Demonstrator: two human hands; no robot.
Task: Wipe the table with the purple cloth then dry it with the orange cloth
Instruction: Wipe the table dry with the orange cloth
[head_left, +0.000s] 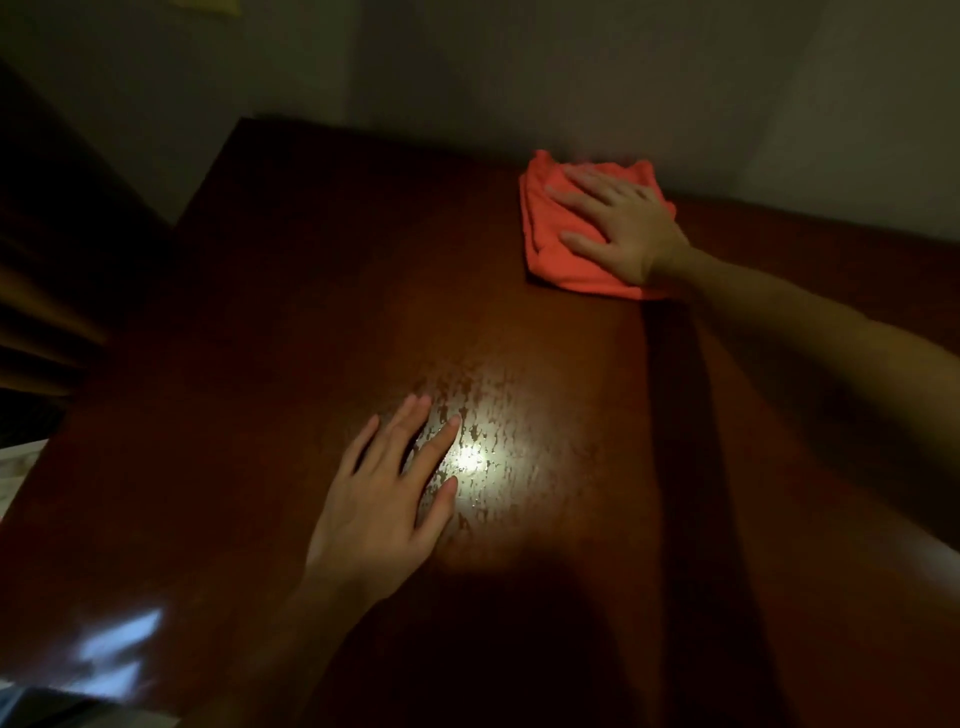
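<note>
Pressing flat on the folded orange cloth (566, 244), the right hand (618, 223) lay palm down with its fingers spread, gripping nothing. That cloth sat at the far right of the dark wooden table (291, 291), close to the back edge by the wall (467, 67). Nearer the person, the left hand (389, 499) rested open on the bare tabletop, fingers apart, just beside a bright glare (470, 460) ringed by what looked like streaky wet patches, though the dim light left that unsure. The two hands were well apart.
</note>
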